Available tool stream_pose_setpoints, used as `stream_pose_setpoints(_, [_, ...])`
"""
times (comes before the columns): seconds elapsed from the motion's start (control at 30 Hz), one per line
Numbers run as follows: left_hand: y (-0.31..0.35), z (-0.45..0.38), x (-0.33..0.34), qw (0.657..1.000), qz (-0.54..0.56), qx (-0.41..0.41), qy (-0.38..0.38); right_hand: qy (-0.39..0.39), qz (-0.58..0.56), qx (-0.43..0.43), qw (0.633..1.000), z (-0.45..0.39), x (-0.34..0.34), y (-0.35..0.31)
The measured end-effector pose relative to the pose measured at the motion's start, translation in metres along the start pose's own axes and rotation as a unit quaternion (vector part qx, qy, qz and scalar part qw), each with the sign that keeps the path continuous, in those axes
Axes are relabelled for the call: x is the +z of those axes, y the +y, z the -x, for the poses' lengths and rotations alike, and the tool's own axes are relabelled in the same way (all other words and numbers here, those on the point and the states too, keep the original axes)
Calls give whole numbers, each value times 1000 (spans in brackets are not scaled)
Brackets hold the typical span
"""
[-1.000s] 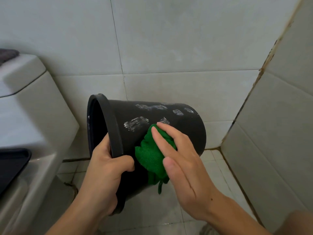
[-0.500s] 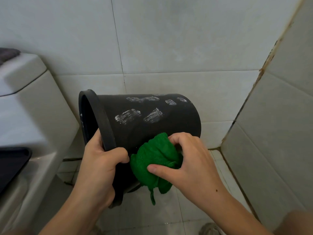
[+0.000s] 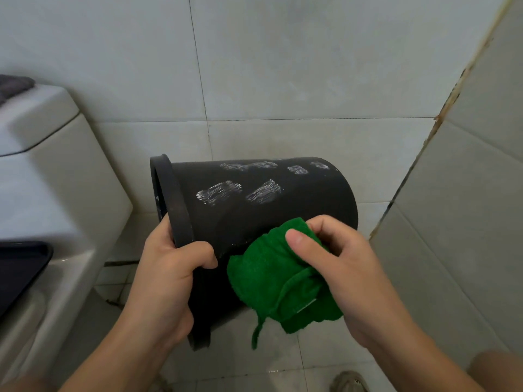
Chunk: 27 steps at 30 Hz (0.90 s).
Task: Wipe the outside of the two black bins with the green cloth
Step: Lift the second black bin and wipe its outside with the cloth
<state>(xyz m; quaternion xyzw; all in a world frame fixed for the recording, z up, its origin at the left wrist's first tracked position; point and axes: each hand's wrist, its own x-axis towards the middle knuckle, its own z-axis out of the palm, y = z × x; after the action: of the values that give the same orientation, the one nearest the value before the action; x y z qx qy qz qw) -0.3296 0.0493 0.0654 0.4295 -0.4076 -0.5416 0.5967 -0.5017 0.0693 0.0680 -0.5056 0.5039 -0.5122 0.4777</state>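
Nearest the camera, a bunched green terry cloth (image 3: 280,281) is gripped in the right hand (image 3: 342,275), the thumb laid across its top fold and the fingers curled into the wad behind it. A loose tail of the cloth hangs below. The cloth is held against the lower side wall of a round black plastic bin (image 3: 254,210), which is tipped on its side in the air with its opening turned to the left. The thick rolled rim (image 3: 175,202) of the bin is clamped by the left hand (image 3: 167,273), thumb outside on the wall and fingers hooked inside the opening. Only one bin is in view; the second cannot be seen.

Higher on the wall, whitish smears (image 3: 219,191) are spread in two rows, and these appear to be untouched by the cloth. For the step to be done well, the cloth is best flattened against the curved wall rather than kept as a ball, so that more fabric is brought to bear. Firm pressure is likely needed on the dried-looking marks. The bin is best rotated by the rim hand so that each patch is turned toward the wiping hand.

Beyond the bin, a white ceramic toilet cistern (image 3: 42,171) stands at the left, and pale wall tiles (image 3: 283,66) close the corner behind.
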Motion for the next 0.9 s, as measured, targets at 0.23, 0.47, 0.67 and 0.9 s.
stream_pose_setpoints(0.23, [3, -4, -9, 1000, -19, -1, -8, 157, 44, -114, 980, -8, -37, -15])
stream_pose_setpoints(0.47, [6, -3, -7, 1000, -15, 6, 1, 287, 458, -395, 743, -32, -47, 11])
stream_pose_setpoints(0.67, [9, 0, -4, 1000, 2, -10, -7, 146, 467, -430, 758, -35, -19, 39])
stream_pose_setpoints(0.9, [11, 3, -9, 1000, 8, -13, -14, 69, 405, -322, 853, -35, -25, 35])
